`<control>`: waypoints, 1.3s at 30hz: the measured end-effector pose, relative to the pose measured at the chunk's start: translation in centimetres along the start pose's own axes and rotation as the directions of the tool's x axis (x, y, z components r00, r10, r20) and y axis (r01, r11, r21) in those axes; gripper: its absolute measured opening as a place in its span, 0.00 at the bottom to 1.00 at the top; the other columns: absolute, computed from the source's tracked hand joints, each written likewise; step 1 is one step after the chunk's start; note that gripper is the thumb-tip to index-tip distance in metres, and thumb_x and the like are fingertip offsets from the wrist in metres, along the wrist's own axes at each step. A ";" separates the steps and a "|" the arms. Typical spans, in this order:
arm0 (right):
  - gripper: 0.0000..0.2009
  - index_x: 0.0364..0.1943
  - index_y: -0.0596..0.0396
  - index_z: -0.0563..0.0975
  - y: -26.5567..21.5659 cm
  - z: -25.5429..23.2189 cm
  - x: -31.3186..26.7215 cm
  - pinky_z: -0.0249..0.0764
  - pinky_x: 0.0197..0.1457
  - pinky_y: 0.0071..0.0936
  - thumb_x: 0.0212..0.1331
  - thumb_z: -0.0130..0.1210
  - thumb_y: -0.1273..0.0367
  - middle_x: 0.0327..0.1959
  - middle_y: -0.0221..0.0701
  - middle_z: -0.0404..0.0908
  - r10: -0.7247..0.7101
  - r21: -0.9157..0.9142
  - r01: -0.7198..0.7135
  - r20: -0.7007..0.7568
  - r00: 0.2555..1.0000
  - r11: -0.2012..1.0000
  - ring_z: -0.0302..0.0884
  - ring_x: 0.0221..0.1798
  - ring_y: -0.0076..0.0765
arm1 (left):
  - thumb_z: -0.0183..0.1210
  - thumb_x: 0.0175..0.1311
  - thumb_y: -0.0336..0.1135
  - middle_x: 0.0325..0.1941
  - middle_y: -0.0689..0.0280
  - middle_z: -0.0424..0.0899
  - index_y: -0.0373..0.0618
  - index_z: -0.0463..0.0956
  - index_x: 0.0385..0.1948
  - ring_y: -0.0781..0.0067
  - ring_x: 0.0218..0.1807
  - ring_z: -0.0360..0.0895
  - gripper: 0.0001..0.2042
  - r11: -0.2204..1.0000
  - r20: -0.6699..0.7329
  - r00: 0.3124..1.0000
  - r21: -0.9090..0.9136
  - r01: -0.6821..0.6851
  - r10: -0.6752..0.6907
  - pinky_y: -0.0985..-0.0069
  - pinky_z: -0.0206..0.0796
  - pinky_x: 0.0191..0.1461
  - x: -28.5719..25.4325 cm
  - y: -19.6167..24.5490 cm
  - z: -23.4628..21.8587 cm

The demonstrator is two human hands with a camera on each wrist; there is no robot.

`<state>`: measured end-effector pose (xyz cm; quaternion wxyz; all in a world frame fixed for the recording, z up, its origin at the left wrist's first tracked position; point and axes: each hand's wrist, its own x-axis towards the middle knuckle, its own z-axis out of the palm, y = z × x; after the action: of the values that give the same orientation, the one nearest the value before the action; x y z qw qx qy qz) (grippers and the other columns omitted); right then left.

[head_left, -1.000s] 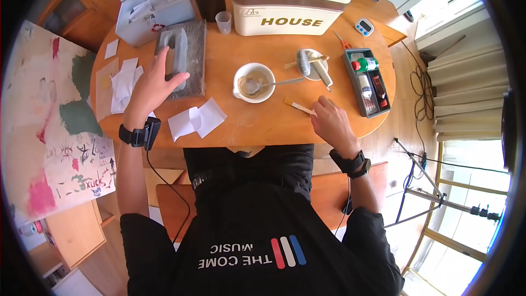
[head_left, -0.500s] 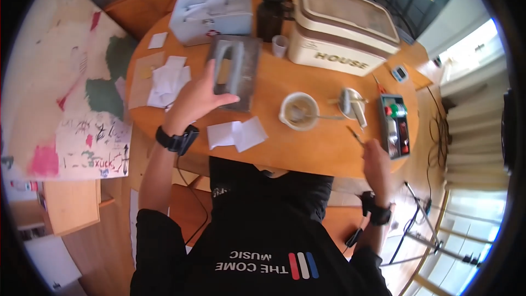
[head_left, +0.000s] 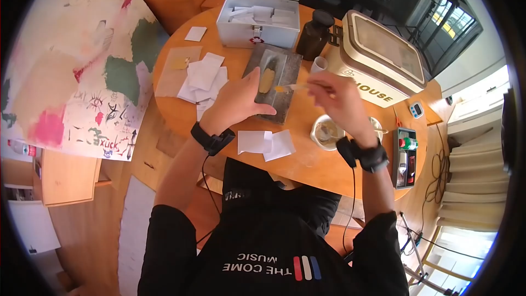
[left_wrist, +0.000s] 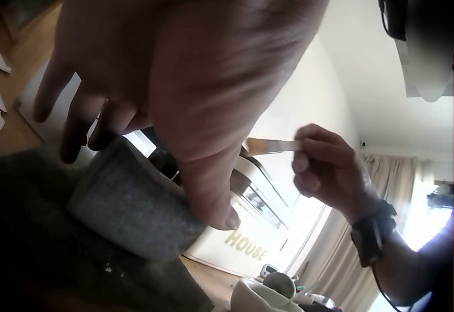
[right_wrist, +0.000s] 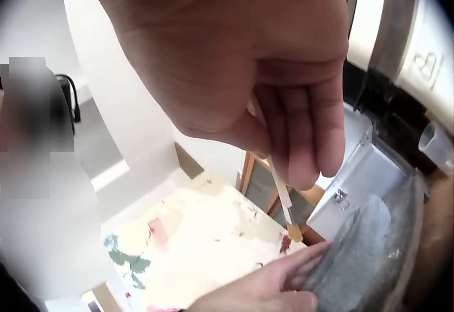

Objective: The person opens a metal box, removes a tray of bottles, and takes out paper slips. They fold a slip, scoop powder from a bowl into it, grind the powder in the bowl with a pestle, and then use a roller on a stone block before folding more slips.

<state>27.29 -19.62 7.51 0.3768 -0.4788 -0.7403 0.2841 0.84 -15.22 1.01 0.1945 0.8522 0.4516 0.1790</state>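
A grey curved piece (left_wrist: 135,202) with a tan patch (head_left: 267,80) along its middle lies on a dark slab (head_left: 293,71). My left hand (head_left: 233,101) spans its near end, fingers on one side and thumb on the other, and steadies it. Between thumb and fingers my right hand (head_left: 339,98) pinches a small flat paintbrush (right_wrist: 281,188) by its pale handle. In the head view the brush's yellowish bristles overlap the right edge of the grey piece. A white bowl (head_left: 316,141) of tan paste sits on the table beneath the right wrist.
White papers (head_left: 203,77) lie to the left, with two more sheets (head_left: 255,141) near the front edge. Behind the slab stand an open metal box (head_left: 235,35) of paper and a dark jar (head_left: 312,44). Further right are a cream HOUSE box (head_left: 359,71) and a grey tray (head_left: 404,181) of bottles.
My right hand has carried the brush up and left from the table's right side to over the grey piece. My left hand stays at the grey piece. The head view has turned left.
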 end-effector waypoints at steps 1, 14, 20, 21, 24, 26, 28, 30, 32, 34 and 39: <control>0.06 0.44 0.61 0.82 0.4 1.1 1.2 0.78 0.36 0.30 0.66 0.60 0.77 0.29 0.37 0.85 -0.051 -0.043 0.052 0.037 0.998 0.998 0.85 0.32 0.33 | 0.77 0.50 0.58 0.51 0.42 0.83 0.25 0.64 0.65 0.42 0.50 0.84 0.50 1.000 0.024 1.000 0.018 0.003 -0.004 0.57 0.77 0.50 0.1 0.1 -0.2; 0.02 0.37 0.62 0.79 3.1 4.9 5.9 0.76 0.39 0.47 0.63 0.56 0.78 0.30 0.49 0.83 -0.264 -0.213 0.289 0.139 0.954 0.933 0.81 0.36 0.62 | 0.76 0.49 0.60 0.52 0.42 0.83 0.22 0.64 0.67 0.42 0.48 0.84 0.53 0.987 0.167 0.984 0.153 0.044 -0.070 0.57 0.76 0.50 1.0 1.3 -1.7; 0.06 0.40 0.62 0.78 2.7 4.5 7.0 0.78 0.39 0.48 0.60 0.57 0.79 0.33 0.47 0.83 -0.386 -0.447 0.389 0.101 0.917 0.806 0.83 0.38 0.61 | 0.76 0.47 0.62 0.45 0.46 0.85 0.22 0.67 0.61 0.46 0.43 0.86 0.51 0.980 0.010 0.998 0.188 -0.069 0.068 0.59 0.77 0.44 0.5 0.2 -0.4; 0.07 0.42 0.62 0.78 2.9 4.6 6.9 0.78 0.38 0.46 0.60 0.57 0.79 0.33 0.47 0.83 -0.401 -0.514 0.405 0.125 0.907 0.756 0.83 0.38 0.60 | 0.76 0.46 0.63 0.41 0.49 0.86 0.23 0.69 0.57 0.49 0.40 0.86 0.50 0.972 -0.051 0.991 0.204 -0.113 0.126 0.60 0.77 0.40 0.5 -0.1 0.0; 0.08 0.42 0.61 0.78 3.9 5.6 6.2 0.79 0.38 0.47 0.58 0.57 0.79 0.35 0.45 0.83 -0.344 -0.467 0.414 0.230 0.910 0.781 0.83 0.38 0.60 | 0.76 0.46 0.63 0.41 0.49 0.86 0.20 0.68 0.60 0.48 0.41 0.86 0.52 0.980 0.062 0.997 0.193 -0.053 0.042 0.61 0.77 0.40 0.8 0.1 -0.5; 0.08 0.41 0.61 0.78 3.5 5.4 5.7 0.79 0.38 0.47 0.58 0.57 0.79 0.36 0.44 0.83 -0.384 -0.467 0.441 0.216 0.898 0.766 0.83 0.38 0.59 | 0.76 0.45 0.63 0.41 0.49 0.86 0.20 0.67 0.62 0.49 0.41 0.86 0.53 0.981 0.006 0.997 0.177 -0.081 0.081 0.61 0.77 0.40 0.6 -0.1 -0.2; 0.07 0.41 0.61 0.77 2.9 5.2 5.7 0.79 0.38 0.47 0.59 0.57 0.80 0.37 0.44 0.83 -0.380 -0.502 0.429 0.203 0.903 0.751 0.83 0.38 0.59 | 0.75 0.47 0.63 0.45 0.47 0.85 0.20 0.66 0.64 0.47 0.42 0.86 0.54 0.984 0.016 0.998 0.166 -0.064 0.062 0.60 0.77 0.43 0.5 0.0 -0.3; 0.07 0.42 0.62 0.77 2.8 5.0 6.0 0.79 0.38 0.46 0.61 0.56 0.80 0.36 0.45 0.83 -0.327 -0.571 0.374 0.187 0.926 0.731 0.83 0.38 0.60 | 0.74 0.51 0.62 0.54 0.42 0.83 0.21 0.63 0.67 0.42 0.46 0.85 0.53 0.988 0.097 0.995 0.157 -0.007 -0.008 0.58 0.77 0.48 0.6 0.7 -1.0; 0.06 0.41 0.62 0.77 3.7 5.6 6.1 0.79 0.38 0.46 0.62 0.56 0.80 0.35 0.45 0.83 -0.358 -0.501 0.404 0.190 0.914 0.765 0.83 0.38 0.59 | 0.74 0.51 0.62 0.53 0.42 0.83 0.21 0.64 0.67 0.42 0.46 0.85 0.53 0.988 0.129 0.991 0.155 0.006 -0.026 0.58 0.77 0.48 0.8 0.7 -1.2; 0.05 0.41 0.62 0.78 3.7 5.8 5.7 0.79 0.38 0.46 0.62 0.56 0.80 0.34 0.45 0.83 -0.375 -0.466 0.422 0.196 0.906 0.778 0.83 0.38 0.59 | 0.73 0.51 0.63 0.53 0.43 0.83 0.21 0.63 0.67 0.42 0.46 0.85 0.54 0.988 0.123 0.992 0.155 -0.003 -0.016 0.58 0.77 0.48 0.9 0.4 -0.9; 0.09 0.38 0.60 0.75 1.6 5.1 5.2 0.80 0.41 0.50 0.51 0.56 0.81 0.33 0.45 0.83 -0.381 -0.363 0.430 0.201 0.903 0.827 0.84 0.38 0.59 | 0.73 0.51 0.64 0.51 0.44 0.84 0.22 0.62 0.68 0.43 0.48 0.85 0.55 0.986 0.120 0.992 0.168 0.013 -0.033 0.58 0.77 0.48 0.7 0.5 -0.7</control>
<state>22.52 -14.50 4.87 0.2778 -0.3591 -0.8883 0.0690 1.20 -14.75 1.97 0.1517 0.8696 0.4620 0.0855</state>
